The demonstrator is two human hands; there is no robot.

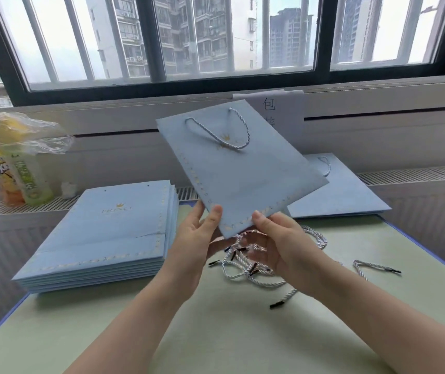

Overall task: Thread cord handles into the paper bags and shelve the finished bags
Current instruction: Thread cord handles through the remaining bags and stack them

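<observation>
Far left of the held bag, on the ledge: I see drink bottles [17,168] with a crumpled plastic wrap [35,133] on top of them.
Left of the held bag, on the table: I see a stack of flat blue bags [102,236] with empty punch holes at the top edge, no cord in them.
Left hand: my left hand [198,238] holds the held bag at its lower corner, thumb on the front face, fingers behind it.
Held bag: the held bag [243,171] is flat, light blue, lifted above the table [216,333] and tilted; a cord handle [229,133] is threaded through its top and hangs on the front face.
Right hand: my right hand [278,241] pinches the bottom edge of the held bag, thumb in front, fingers under.
Below the held bag: loose cords [253,268] with black tips lie in a tangle on the table, partly hidden by my hands.
Right of the held bag: a finished bag [345,193] lies flat on the table, its handle showing.
Behind the held bag: a white paper sign [283,109] hangs under the window [216,41].
</observation>
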